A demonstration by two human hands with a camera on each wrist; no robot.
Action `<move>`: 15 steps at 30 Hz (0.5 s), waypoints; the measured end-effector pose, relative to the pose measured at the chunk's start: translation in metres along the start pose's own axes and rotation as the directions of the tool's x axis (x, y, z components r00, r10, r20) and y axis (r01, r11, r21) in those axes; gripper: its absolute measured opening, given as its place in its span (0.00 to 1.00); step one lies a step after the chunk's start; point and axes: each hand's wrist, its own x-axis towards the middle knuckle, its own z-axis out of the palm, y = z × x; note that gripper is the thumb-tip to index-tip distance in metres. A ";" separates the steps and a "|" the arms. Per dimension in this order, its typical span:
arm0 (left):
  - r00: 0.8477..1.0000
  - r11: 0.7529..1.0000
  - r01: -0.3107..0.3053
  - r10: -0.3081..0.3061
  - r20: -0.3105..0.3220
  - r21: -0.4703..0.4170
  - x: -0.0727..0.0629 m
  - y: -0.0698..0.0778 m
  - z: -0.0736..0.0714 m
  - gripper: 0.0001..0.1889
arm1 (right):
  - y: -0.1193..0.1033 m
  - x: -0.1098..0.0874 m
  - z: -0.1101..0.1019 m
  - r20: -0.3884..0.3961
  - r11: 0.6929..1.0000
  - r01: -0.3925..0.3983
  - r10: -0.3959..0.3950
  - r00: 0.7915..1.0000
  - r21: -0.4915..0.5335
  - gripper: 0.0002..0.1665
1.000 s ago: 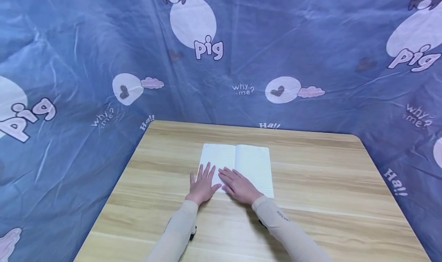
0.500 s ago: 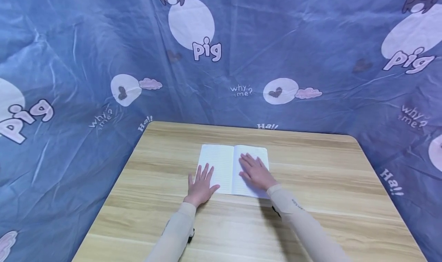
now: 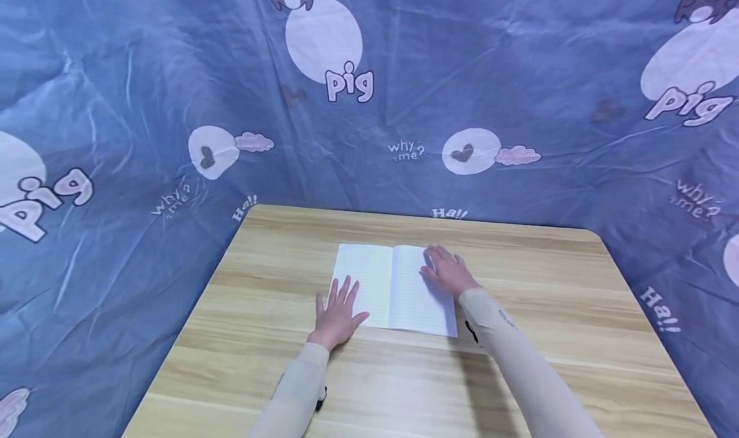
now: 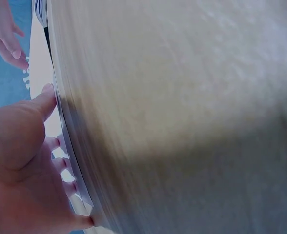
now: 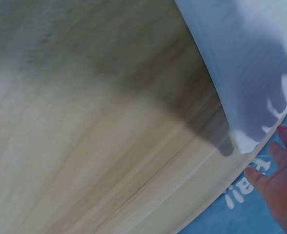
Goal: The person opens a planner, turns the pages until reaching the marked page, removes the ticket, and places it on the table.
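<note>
Pale wood-grain makes up the table, and a wide stretch of it runs rightward from the right hand to the table's side edge; a narrower strip lies beyond that hand's fingertips, ending where blue printed cloth rises. Leftward of the left hand, more wood reaches the other side edge, and in front of both wrists the surface continues toward the body. The notebook lies open between the hands: its lower-left corner is under the left hand, whose fingers are spread apart, the little finger past the page edge. Its upper-right corner is by the right hand, fingers loosely extended and gripping nothing; I cannot tell whether they touch the paper. A second ago the right hand was on the left page beside the other hand; now it is across the fold at the far corner, while the left hand stays in place. Counted: one notebook, two facing pages, two hands, two light sleeves, three "pig" prints on the cloth
</note>
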 end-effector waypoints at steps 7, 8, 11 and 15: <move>1.000 1.000 -0.005 0.005 0.005 -0.014 -0.001 0.000 -0.002 0.38 | 0.000 0.013 -0.005 0.027 0.995 -0.090 0.089 0.996 0.038 0.35; 1.000 1.000 -0.003 0.003 0.010 -0.004 -0.001 -0.001 -0.002 0.38 | -0.001 0.014 -0.006 0.030 0.994 -0.098 0.097 0.995 0.038 0.34; 1.000 1.000 0.001 -0.001 0.018 0.023 -0.002 -0.003 -0.001 0.38 | -0.003 0.019 -0.003 0.041 0.993 -0.111 0.109 0.993 0.040 0.34; 1.000 0.999 0.002 -0.003 0.013 0.041 0.000 -0.003 0.000 0.38 | -0.005 0.023 -0.001 0.055 0.992 -0.111 0.108 0.993 0.059 0.37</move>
